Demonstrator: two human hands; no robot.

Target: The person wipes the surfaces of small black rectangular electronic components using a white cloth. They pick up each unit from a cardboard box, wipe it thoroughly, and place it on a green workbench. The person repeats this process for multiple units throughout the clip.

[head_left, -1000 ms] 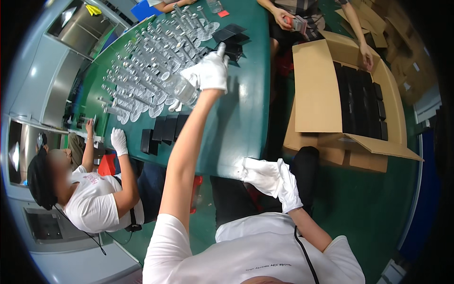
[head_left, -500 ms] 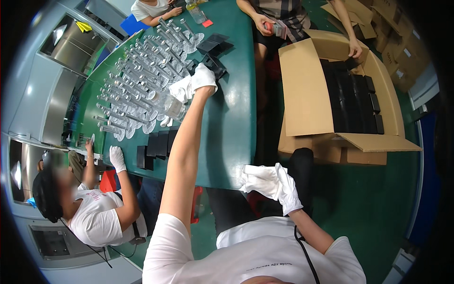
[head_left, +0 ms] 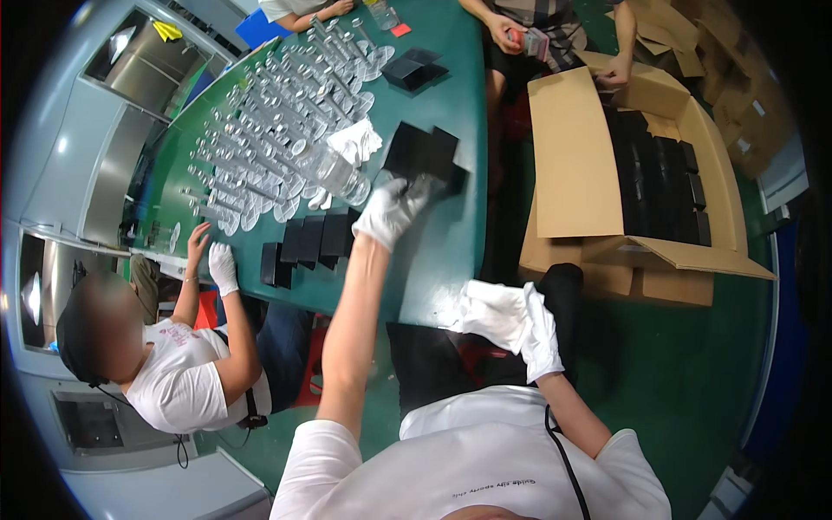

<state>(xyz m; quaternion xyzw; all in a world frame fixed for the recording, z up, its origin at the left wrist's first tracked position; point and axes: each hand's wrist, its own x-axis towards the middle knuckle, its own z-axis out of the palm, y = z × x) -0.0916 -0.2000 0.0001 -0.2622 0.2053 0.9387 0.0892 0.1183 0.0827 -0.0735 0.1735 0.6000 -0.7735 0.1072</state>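
Observation:
My left hand (head_left: 392, 213), in a white glove, reaches over the green table with its fingers closed on the near edge of a black box (head_left: 423, 154). The box's flap stands open, and its outline is slightly smeared by motion. At the table's near right corner, my gloved right hand (head_left: 539, 334) grips a folded white cloth (head_left: 490, 310). Just left of my left hand stand several black boxes (head_left: 305, 241) in a row. A clear bottle (head_left: 340, 178) lies on its side beyond them, next to a crumpled white glove (head_left: 355, 141).
Many clear stemmed pieces with round bases (head_left: 277, 130) crowd the table's left half. Another open black box (head_left: 414, 69) lies farther back. A large carton (head_left: 576, 160) packed with black boxes stands at the right. Co-workers sit at the left and far sides; one (head_left: 520, 39) holds something red.
My left hand has come back toward me and to the right, bringing a black box from the far boxes. My right hand keeps hold of the cloth, almost unmoved.

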